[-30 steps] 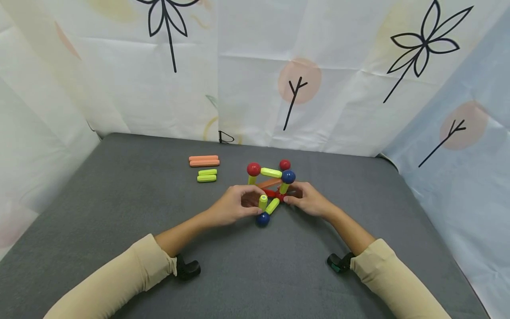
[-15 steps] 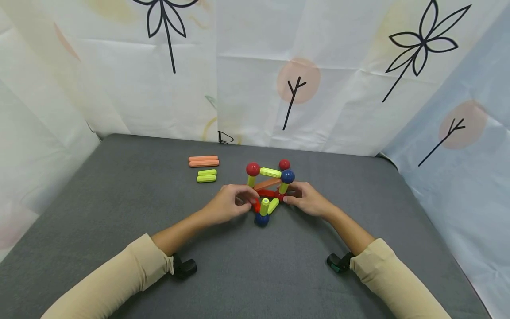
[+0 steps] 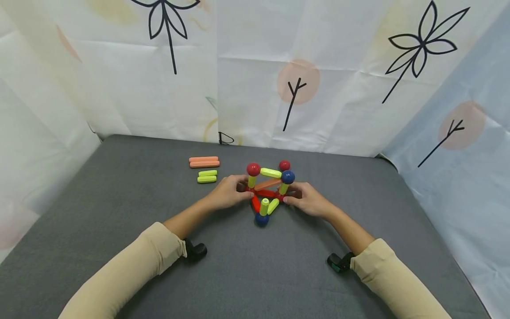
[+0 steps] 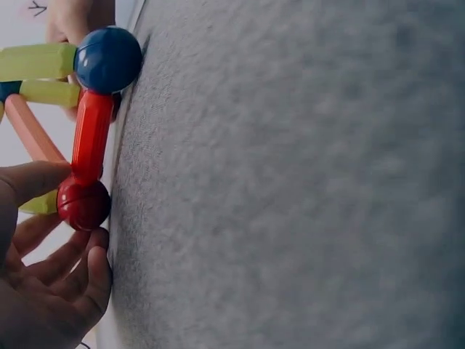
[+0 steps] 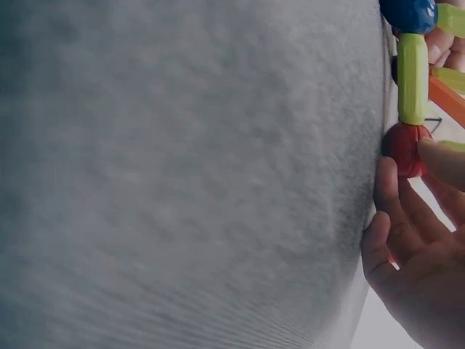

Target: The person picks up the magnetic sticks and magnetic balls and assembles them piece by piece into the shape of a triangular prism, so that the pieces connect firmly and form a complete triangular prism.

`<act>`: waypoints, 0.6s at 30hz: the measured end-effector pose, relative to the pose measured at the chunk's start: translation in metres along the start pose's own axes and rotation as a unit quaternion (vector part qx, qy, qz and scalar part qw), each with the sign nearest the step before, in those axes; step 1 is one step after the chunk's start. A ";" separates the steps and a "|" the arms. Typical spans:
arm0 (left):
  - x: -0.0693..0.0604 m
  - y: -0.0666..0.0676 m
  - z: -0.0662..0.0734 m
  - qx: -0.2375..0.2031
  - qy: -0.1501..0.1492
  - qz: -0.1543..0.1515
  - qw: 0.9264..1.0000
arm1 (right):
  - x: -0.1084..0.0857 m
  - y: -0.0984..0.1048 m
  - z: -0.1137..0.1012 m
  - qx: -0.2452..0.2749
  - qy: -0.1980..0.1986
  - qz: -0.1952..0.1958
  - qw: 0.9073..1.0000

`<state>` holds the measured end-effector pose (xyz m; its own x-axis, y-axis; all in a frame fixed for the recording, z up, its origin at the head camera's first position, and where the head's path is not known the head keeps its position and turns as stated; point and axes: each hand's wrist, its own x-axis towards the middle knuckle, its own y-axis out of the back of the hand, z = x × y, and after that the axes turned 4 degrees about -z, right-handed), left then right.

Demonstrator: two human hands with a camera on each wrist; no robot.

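A frame of balls and rods stands on the grey table in the head view. My left hand (image 3: 229, 193) holds its left lower red ball (image 4: 83, 205), thumb on one side and fingers on the other. The right lower red ball (image 5: 404, 150) is pinched by my right hand (image 3: 308, 199). From the front blue ball (image 3: 261, 219), a red rod (image 3: 255, 204) and a yellow-green rod (image 5: 413, 80) run to these balls; another yellow-green rod (image 3: 264, 207) rises with its top end bare. An upper red ball (image 3: 253, 169) and upper blue ball (image 3: 288, 177) are joined by a rod (image 3: 271, 173).
Behind the frame sits a further red ball (image 3: 284, 165). Two orange rods (image 3: 204, 164) and two short yellow-green rods (image 3: 206, 179) lie to the left. Patterned cloth (image 3: 247, 102) hangs behind the table (image 3: 255, 274).
My left hand has moved back and left, from the front upright rod, past the left red rod, to the left lower red ball. The right hand has stayed in place.
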<state>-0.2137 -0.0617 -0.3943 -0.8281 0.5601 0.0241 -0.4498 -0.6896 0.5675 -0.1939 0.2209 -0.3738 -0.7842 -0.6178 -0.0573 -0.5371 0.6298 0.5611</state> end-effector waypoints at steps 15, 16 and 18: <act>0.007 0.011 -0.005 0.026 0.000 -0.030 0.999 | 0.037 0.027 0.020 -0.101 -0.049 0.162 0.980; 0.007 0.011 -0.006 0.026 -0.001 -0.032 0.999 | 0.041 0.029 0.021 -0.102 -0.055 0.158 0.981; 0.008 0.012 -0.005 0.026 -0.001 -0.036 0.999 | 0.047 0.032 0.023 -0.101 -0.067 0.149 0.981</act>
<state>-0.2275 -0.0676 -0.3919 -0.7938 0.6079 -0.0175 -0.4905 -0.6229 0.6095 -0.2551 0.2229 -0.3779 -0.9379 -0.3453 0.0339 -0.2164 0.6585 0.7208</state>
